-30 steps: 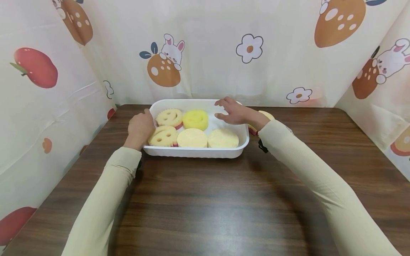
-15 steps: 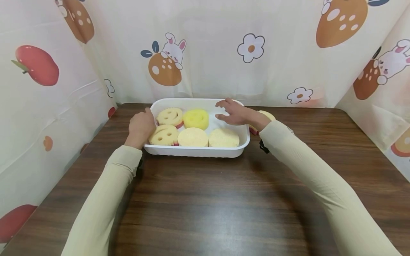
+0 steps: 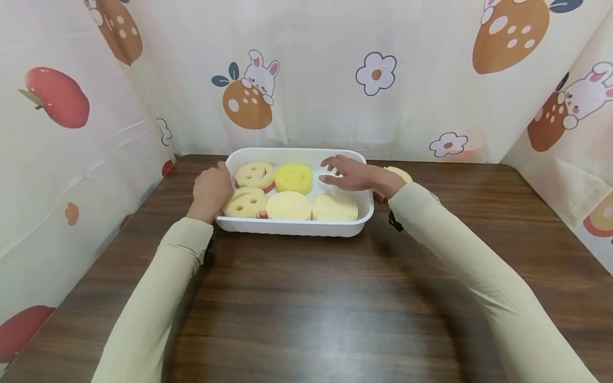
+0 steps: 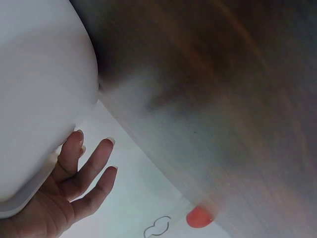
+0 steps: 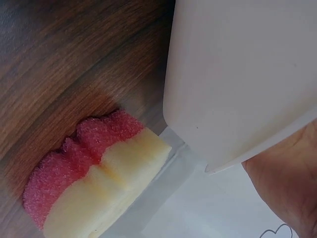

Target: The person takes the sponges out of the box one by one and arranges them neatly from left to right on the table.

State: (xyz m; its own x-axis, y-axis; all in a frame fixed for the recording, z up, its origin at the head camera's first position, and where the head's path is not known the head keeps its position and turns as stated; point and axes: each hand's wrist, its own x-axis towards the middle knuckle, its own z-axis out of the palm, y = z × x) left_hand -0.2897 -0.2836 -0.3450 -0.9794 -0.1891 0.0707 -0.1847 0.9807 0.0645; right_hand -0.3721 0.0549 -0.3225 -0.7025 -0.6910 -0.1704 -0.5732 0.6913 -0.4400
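A white rectangular tray stands at the table's back. Two cream smiley-face sponges with pink undersides lie in its left part. Beside them sit a bright yellow round sponge and two plain cream round sponges. My left hand grips the tray's left rim; in the left wrist view its fingers bend along the outer wall and the thumb is hidden. Above the tray's right end, my right hand is held with its fingers spread, nothing between them. The right wrist view shows only part of this hand.
Another cream-and-pink sponge lies on the table just right of the tray, partly behind the right wrist in the head view. The dark wooden table ends at a printed curtain hanging at the back and sides.
My right hand has dipped slightly over the tray's right end. The left hand, the tray and the sponges keep their places; the head view shifts a little.
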